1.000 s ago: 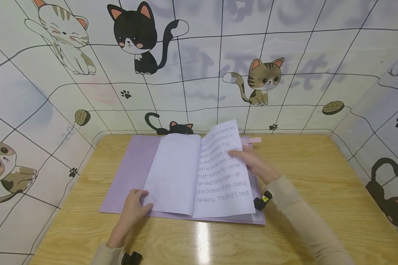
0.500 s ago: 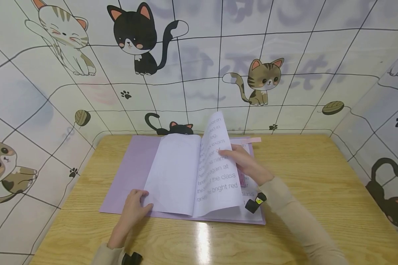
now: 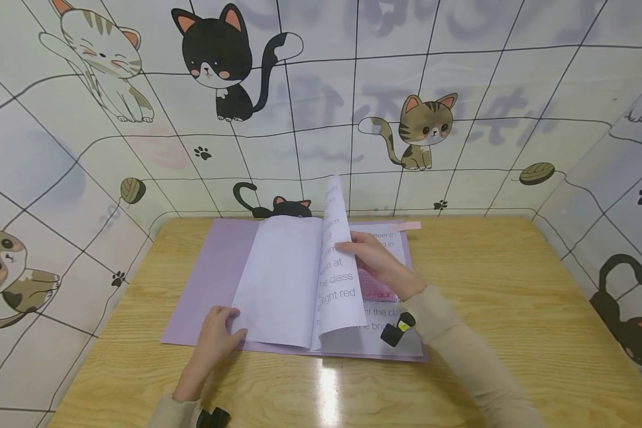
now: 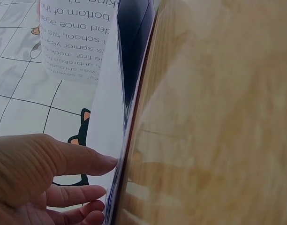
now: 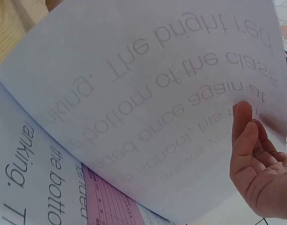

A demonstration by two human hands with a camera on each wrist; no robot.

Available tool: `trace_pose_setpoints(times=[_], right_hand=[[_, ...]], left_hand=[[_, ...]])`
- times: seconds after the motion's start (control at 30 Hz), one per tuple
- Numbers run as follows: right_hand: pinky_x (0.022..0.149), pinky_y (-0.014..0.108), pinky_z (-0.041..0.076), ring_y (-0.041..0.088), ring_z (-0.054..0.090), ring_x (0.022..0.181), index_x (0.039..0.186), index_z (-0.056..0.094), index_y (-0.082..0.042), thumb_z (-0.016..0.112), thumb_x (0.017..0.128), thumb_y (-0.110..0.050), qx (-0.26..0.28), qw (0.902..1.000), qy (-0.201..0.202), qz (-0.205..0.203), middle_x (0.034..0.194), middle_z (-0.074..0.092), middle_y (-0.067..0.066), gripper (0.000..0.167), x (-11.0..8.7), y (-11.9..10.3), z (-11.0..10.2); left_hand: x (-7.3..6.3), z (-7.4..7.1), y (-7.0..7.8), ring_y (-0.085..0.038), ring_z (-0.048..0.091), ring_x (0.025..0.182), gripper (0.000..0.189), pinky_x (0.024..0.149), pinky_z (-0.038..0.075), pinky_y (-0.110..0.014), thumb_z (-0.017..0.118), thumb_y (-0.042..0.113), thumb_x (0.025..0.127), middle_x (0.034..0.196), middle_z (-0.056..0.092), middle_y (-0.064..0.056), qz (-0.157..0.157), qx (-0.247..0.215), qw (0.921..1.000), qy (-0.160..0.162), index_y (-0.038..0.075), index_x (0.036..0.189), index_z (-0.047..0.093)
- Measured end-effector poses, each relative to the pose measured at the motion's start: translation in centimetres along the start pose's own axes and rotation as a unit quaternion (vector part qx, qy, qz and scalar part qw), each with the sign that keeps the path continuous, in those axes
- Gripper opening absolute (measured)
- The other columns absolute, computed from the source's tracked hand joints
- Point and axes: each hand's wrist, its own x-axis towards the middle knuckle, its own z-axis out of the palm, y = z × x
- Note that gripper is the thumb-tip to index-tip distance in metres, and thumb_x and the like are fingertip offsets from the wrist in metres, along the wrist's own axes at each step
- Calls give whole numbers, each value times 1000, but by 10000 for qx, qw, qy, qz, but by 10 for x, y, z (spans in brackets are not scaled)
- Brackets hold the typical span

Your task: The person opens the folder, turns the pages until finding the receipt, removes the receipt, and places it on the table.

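Observation:
An open book with a purple cover (image 3: pixel 222 261) lies on the table, a blank white page (image 3: pixel 280 279) on its left side. My right hand (image 3: pixel 377 258) pinches the outer edge of a printed page (image 3: pixel 339 291), which stands raised and curved near the spine. In the right wrist view the thumb and fingers grip that page (image 5: pixel 148 89) from its edge. Beneath it shows another printed page with a pink slip (image 3: pixel 377 288) lying on it, partly hidden. My left hand (image 3: pixel 219 330) rests on the lower left corner of the blank page, its fingers relaxed along the book's edge.
A pale pink tab (image 3: pixel 406 226) sticks out past the book's upper right corner. The wooden table (image 3: pixel 487 285) extends around the book. Behind and at both sides stands a cloth with cat drawings (image 3: pixel 310 107).
My right hand has moved left, carrying the printed page up and over toward the spine. More of the page beneath and the pink slip now show. The left hand has stayed still.

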Motion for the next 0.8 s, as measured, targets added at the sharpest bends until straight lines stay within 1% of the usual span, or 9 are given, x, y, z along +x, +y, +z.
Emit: trace_pose_setpoints(times=[0.17, 0.27, 0.37, 0.43, 0.53, 0.7, 0.8], right_hand=[[83, 33, 48, 18, 63, 88, 133, 44, 4, 53, 91, -11, 11, 10000, -10, -65, 103, 64, 9, 46, 2, 0, 7], [83, 33, 49, 18, 63, 89, 133, 45, 4, 54, 90, -11, 34, 10000, -6, -86, 105, 63, 10, 47, 3, -1, 10], [82, 32, 49, 18, 63, 88, 132, 46, 4, 54, 90, -11, 60, 9999, 12, -89, 102, 63, 8, 45, 6, -1, 13], [80, 31, 50, 17, 64, 86, 132, 46, 5, 54, 90, -11, 51, 9999, 10, -109, 100, 64, 7, 45, 7, -1, 16], [79, 30, 50, 16, 64, 85, 130, 46, 7, 54, 90, -10, 48, 9999, -11, -160, 97, 64, 5, 44, 8, -2, 19], [81, 31, 49, 15, 64, 84, 129, 48, 7, 53, 90, -10, 56, 9997, -23, -233, 97, 65, 5, 42, 11, -4, 25], [84, 33, 48, 16, 63, 86, 128, 49, 5, 53, 90, -11, 58, 9997, -22, -225, 98, 65, 6, 41, 12, -3, 28]], left_hand=[[0, 2, -1, -36, 51, 92, 33, 82, 43, -49, 73, 0, 71, 99, 52, -22, 31, 20, 10000, 80, -12, 100, 60], [-1, 3, 0, -36, 51, 92, 32, 82, 44, -49, 73, -1, 71, 98, 53, -22, 146, 44, 9997, 181, -12, 99, 61], [-1, 3, 3, -38, 52, 94, 30, 82, 44, -50, 73, -2, 70, 97, 55, -22, 279, 140, 9991, 301, -11, 97, 63], [-1, 2, 5, -38, 53, 93, 30, 81, 44, -50, 74, -2, 69, 96, 56, -21, 451, 215, 9979, 423, -10, 96, 64], [-1, 1, 11, -37, 54, 91, 29, 79, 44, -49, 75, -3, 67, 93, 57, -19, 796, 232, 9945, 646, -8, 94, 65], [-2, -1, 26, -35, 54, 88, 28, 74, 45, -47, 77, -7, 64, 91, 58, -15, 1444, 61, 9844, 1004, -5, 90, 66], [-4, -2, 36, -31, 54, 87, 29, 72, 46, -44, 78, -7, 63, 91, 58, -12, 1717, -8, 9788, 1117, -4, 90, 66]])
